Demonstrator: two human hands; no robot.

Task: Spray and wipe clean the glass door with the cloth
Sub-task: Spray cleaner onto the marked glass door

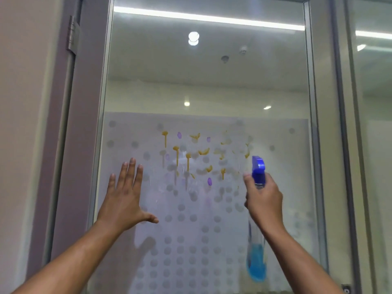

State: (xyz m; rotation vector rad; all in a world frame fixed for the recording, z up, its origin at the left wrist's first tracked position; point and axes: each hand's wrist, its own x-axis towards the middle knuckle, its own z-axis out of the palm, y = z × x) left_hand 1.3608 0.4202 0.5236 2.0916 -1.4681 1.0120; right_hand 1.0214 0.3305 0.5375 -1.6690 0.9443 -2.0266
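Frosted film dotted with grey circles covers the lower part of the tall metal-framed glass door (203, 92), while the upper part is clear and shows a white ceiling with a long strip light (207, 18) and round lamps. Across the middle of the frosted area sit the mustard-yellow smears (187, 160), several of them running down in thin drips, and between them a few small purple blobs (209, 181). Wet streaks trail down the glass below these marks.

The left hand (125, 200) is raised at the left side of the pane with its fingers straight and spread and the thumb stretched out to the right; its palm faces the glass, though whether it presses on the surface or hangs just off it I cannot tell. The right hand (264, 200) is curled round the neck of the clear plastic spray bottle with a blue trigger head (258, 166), with the nozzle aimed at the glass just right of the stains. Blue liquid shows in the bottom of the bottle, below the wrist, and the bottle hangs upright in front of the right part of the pane.

At the far left a grey hinge (73, 35) sits on the door frame beside a pale wall (21, 124). To the right, a second glass panel (375, 124) stands beyond the metal post.
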